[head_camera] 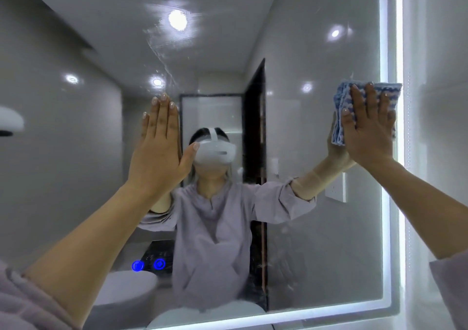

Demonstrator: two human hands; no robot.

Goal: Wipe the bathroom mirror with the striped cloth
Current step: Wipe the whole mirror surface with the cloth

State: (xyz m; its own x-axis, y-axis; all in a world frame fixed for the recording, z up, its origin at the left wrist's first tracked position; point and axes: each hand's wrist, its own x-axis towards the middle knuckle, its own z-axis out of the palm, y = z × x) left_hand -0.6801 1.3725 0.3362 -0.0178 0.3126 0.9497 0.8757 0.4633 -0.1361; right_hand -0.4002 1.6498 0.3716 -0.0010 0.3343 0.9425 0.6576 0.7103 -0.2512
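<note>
The bathroom mirror (316, 241) fills most of the view, with a lit white strip along its right and bottom edges. My right hand (367, 129) presses the folded blue-and-white striped cloth (391, 94) flat against the glass near the mirror's right edge, fingers straight and pointing up. My left hand (159, 147) lies flat on the glass left of centre, fingers straight and together, holding nothing. Smeared streaks (162, 58) show on the upper middle of the glass.
Two blue glowing touch buttons (149, 264) sit low on the mirror's left side. A white wall (435, 76) lies just right of the lit edge. The glass reflects a person wearing a white headset, a dark door frame and ceiling lights.
</note>
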